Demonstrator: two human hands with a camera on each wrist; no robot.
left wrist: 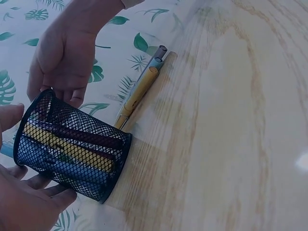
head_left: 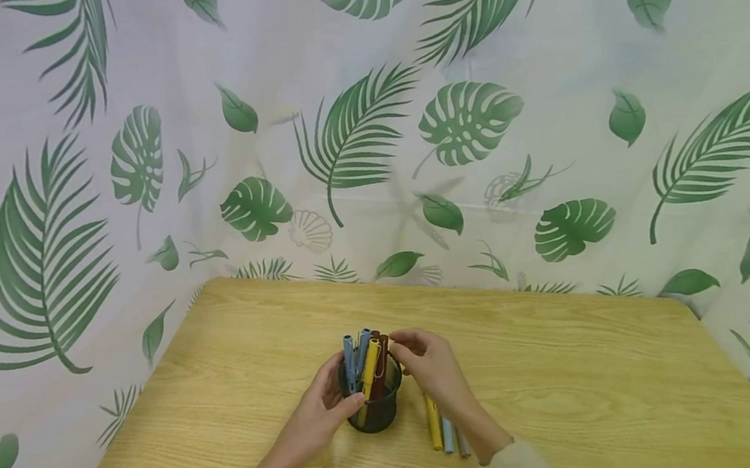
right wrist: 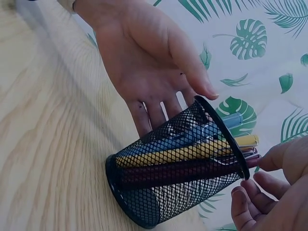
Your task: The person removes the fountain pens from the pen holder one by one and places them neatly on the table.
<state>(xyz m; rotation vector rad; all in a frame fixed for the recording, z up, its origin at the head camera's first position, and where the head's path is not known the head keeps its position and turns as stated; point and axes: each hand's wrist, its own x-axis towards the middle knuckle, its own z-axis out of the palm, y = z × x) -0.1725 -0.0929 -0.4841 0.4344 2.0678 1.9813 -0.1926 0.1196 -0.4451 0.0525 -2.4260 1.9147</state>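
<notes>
A black mesh pen cup (head_left: 375, 417) stands upright on the table, holding two blue pens (head_left: 349, 355), a yellow pen (head_left: 370, 358) and dark red pens (head_left: 384, 355). My left hand (head_left: 321, 406) grips the cup from its left side, thumb in front and fingers around the mesh. At the cup's right rim, my right hand (head_left: 433, 365) pinches the top of a dark red pen with thumb and fingertip. In the right wrist view, that hand (right wrist: 276, 187) meets the pen's end just outside the rim, its other fingers curled below.
Beside the cup, to its right and partly under my right forearm, lie a yellow pen (head_left: 434, 430), a light blue pen (head_left: 447, 436) and a greyish pen (head_left: 463, 444). The wooden table (head_left: 255, 330) meets a leaf-printed cloth (head_left: 376, 241) behind and at the sides.
</notes>
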